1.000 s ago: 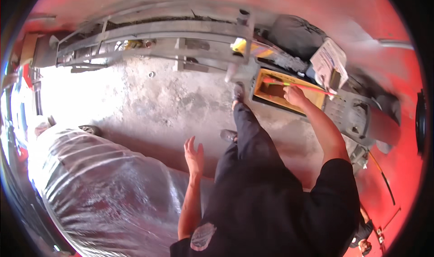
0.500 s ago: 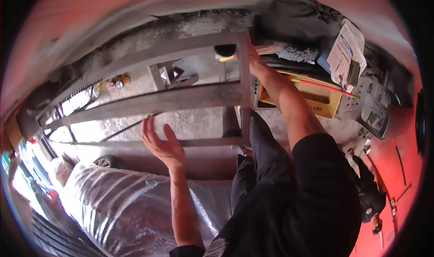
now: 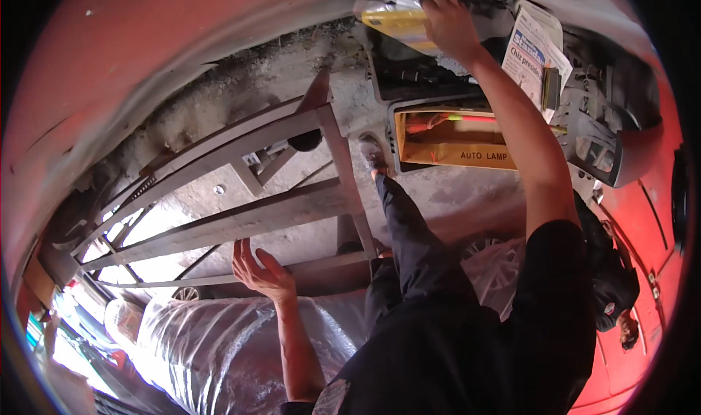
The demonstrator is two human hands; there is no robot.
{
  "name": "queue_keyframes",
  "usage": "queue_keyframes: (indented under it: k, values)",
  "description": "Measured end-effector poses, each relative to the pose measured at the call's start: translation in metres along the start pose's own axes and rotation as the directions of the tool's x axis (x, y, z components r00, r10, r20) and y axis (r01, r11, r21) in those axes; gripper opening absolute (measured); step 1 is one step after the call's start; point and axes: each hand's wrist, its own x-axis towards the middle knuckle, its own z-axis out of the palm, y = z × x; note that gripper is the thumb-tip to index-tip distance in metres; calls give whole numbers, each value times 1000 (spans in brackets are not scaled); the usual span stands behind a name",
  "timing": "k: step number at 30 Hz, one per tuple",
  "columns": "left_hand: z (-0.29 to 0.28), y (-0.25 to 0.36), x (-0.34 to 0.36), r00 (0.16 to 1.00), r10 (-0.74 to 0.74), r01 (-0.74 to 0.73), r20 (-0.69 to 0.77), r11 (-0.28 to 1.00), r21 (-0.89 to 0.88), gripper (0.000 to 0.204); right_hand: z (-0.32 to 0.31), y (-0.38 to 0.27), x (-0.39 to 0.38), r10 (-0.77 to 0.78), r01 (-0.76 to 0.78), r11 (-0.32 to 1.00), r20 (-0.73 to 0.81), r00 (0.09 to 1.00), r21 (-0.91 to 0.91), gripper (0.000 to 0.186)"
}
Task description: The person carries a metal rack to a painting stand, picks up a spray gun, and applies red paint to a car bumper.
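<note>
My right hand (image 3: 449, 28) grips a yellow package with clear plastic (image 3: 391, 22) high in the view, above an open black bin (image 3: 394, 71). My left hand (image 3: 263, 272) has its fingers apart, with the fingertips at the lower edge of a grey metal rail frame (image 3: 270, 212) that runs to the left; whether they touch it I cannot tell. Below the bin sits a yellow cardboard box (image 3: 431, 153) with a red-and-green rod across it. Folded newspapers (image 3: 526, 64) stand just right of my right forearm.
A plastic-covered vehicle (image 3: 197, 342) lies along the lower left. A person in dark clothes (image 3: 613, 291) is at the right, beside a red wall (image 3: 650, 232). Grey plastic parts (image 3: 595, 159) are piled right of the box. My foot (image 3: 371, 152) is left of the box.
My right hand has moved up from the frame's end and has taken hold of the yellow package. The frame now appears lower and farther left. My left hand stays near its rail, slightly lower.
</note>
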Motion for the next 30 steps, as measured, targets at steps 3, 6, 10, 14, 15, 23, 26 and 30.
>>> queue_keyframes:
  k: [3,6,10,14,15,23,26,30]
  values:
    - [-1,-2,-1,1000,-4,4,-2,999,37,35,25,-12,41,175,-170,985,175,969,-43,40]
    - [5,-4,2,1000,1,-1,9,1000,16,36,90,-22,58,266,-264,964,190,945,-38,29]
    - [3,-5,-2,1000,-21,21,3,999,46,38,179,-31,84,269,-269,963,108,957,-16,18]
    - [-2,-9,-7,998,-54,54,-12,998,12,37,196,-69,91,78,-3,945,218,973,-328,18]
    - [1,-13,-5,1000,-18,18,-7,1000,9,36,200,-62,86,28,119,927,380,924,-356,24]
    - [-5,-14,5,996,-40,37,-79,999,-39,31,80,-103,44,-128,144,989,304,944,-33,51]
    - [-6,-15,4,992,-66,58,-112,996,-74,36,15,-119,-1,-16,-87,952,332,943,293,59]
    - [-20,-16,-5,992,-128,122,-12,967,-223,35,-36,-132,-95,217,-489,763,546,809,423,53]
